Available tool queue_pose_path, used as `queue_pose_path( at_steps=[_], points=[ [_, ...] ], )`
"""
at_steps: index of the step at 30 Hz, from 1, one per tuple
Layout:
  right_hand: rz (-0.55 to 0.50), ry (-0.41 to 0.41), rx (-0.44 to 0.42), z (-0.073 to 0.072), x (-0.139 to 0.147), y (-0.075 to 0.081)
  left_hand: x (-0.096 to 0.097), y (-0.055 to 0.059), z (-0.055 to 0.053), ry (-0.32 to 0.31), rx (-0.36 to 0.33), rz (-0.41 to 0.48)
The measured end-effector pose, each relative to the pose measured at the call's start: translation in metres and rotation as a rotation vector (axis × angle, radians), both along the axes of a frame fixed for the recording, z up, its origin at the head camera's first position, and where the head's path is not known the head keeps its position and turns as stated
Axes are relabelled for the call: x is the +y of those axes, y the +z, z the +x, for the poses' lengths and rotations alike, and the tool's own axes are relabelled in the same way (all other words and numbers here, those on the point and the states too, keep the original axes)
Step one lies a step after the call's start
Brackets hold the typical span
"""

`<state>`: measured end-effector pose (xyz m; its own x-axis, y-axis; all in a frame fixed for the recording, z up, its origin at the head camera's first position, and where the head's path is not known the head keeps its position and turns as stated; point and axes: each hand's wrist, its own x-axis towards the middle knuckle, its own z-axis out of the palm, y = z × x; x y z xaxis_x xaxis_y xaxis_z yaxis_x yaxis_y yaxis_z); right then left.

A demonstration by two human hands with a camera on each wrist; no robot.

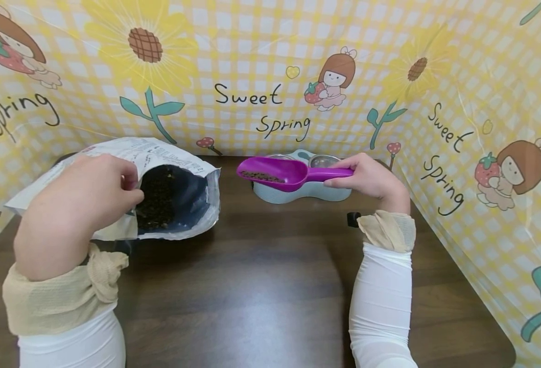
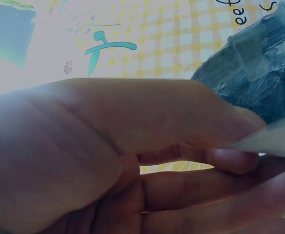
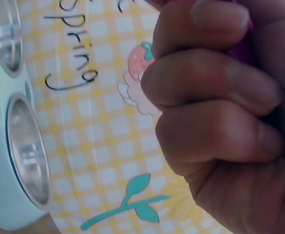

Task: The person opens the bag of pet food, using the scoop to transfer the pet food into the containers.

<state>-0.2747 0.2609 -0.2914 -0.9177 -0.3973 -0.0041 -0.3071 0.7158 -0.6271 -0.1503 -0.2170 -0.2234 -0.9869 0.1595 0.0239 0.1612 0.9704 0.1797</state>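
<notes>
My left hand pinches the edge of a large white bag between thumb and fingers; in the left wrist view the bag's edge runs into that pinch. The bag's mouth faces right, showing a silvery lining and dark brown pellets inside. My right hand grips the handle of a purple scoop, fingers curled round it. Some brown pellets lie in the scoop. Behind and below it stands a pale blue double bowl stand with two metal bowls, partly hidden by the scoop in the head view.
Everything stands on a dark wooden table. A yellow checked cloth with printed flowers and figures walls in the back and sides. A small black object shows beside the right wrist.
</notes>
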Motion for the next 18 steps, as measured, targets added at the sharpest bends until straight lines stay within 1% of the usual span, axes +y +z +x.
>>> queue_pose_path(
  at_steps=[4, 10, 18],
  points=[
    [-0.002, -0.056, 0.034, 0.003, 0.01, 0.001, 0.0, -0.001, 0.0, 0.006, 0.001, 0.004],
    [0.033, -0.123, 0.078, 0.001, 0.018, -0.002, 0.0, -0.001, 0.001, 0.014, -0.016, 0.023],
    [0.061, -0.169, 0.083, -0.004, 0.019, -0.003, 0.0, -0.002, 0.002, 0.015, -0.007, 0.031]
  ],
)
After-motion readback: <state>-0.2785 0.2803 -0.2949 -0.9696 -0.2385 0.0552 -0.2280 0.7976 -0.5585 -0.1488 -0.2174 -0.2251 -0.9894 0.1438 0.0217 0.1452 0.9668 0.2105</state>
